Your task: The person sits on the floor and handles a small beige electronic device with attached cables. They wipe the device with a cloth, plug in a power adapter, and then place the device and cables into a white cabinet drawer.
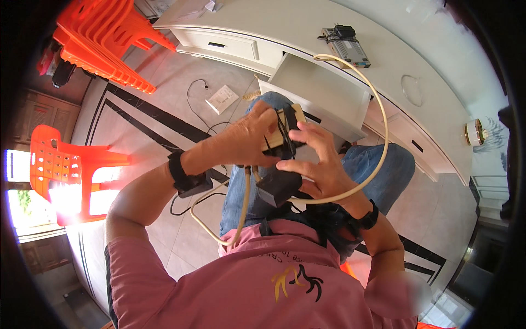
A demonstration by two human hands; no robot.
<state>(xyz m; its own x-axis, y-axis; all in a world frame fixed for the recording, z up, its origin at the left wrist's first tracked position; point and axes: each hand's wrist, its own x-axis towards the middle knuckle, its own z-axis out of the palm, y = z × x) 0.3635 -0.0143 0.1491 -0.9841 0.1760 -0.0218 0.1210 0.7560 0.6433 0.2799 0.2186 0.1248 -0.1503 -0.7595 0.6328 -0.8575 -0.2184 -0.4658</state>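
Note:
A beige box [269,141], its kind partly hidden, is held above my knees with black cord [291,119] around it. My left hand [242,137] grips the box's left side, fingers curled over the far end and thumb below. My right hand [322,164] is at the right side with its fingers spread, the fingertips at the cord; whether they pinch it is unclear. Below the box hangs a black power adapter [279,188]. A cream cable [248,197] joins the near side by its plug and loops toward my lap. Another stretch of it arcs over my right wrist.
An open drawer [324,80] juts from the white cabinet [263,20] toward my knees. On top lies a grey device [347,47] with a black adapter. A white box [222,99] and loose black cord rest on the floor. Orange plastic chairs [102,45] are stacked left.

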